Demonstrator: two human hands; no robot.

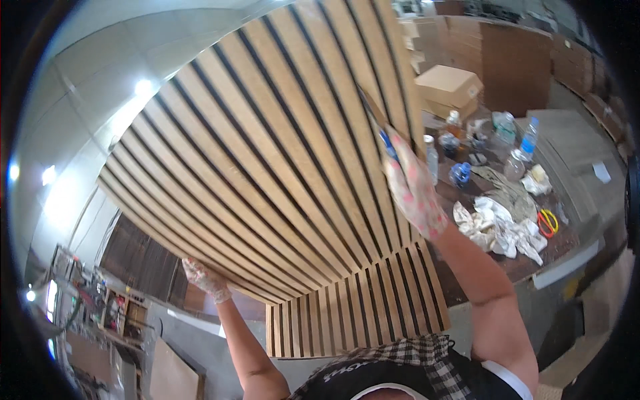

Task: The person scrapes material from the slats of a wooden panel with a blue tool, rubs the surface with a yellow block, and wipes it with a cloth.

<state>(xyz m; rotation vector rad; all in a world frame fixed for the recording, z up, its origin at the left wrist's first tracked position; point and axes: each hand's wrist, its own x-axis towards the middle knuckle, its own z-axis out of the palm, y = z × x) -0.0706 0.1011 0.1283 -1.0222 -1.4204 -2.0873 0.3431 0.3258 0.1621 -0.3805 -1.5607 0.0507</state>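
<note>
Gloved hands working at a wide slatted wooden panel

The slatted panel (280, 153) is tilting up in front of the person, its pale strips and dark grooves filling the middle of the view. A shorter slatted section (357, 303) is showing below it, nearest the person's body; whether the two are joined, I cannot tell.

The left hand (205, 279), in a pale spotted glove, is touching the panel's lower left edge; its fingers are partly hidden, so I cannot tell how far they are closed. The right hand (415, 187), gloved alike, is closing around a thin blue-handled tool (377, 115), whose narrow blade is lying over the slats near the panel's right edge.

To the right, the brown worktop (559, 245) is carrying crumpled white cloths (500, 227), scissors (548, 223) with yellow and red handles, and a clear bottle (529, 141) with a blue label. A tan box (450, 87) is sitting farther back.
</note>
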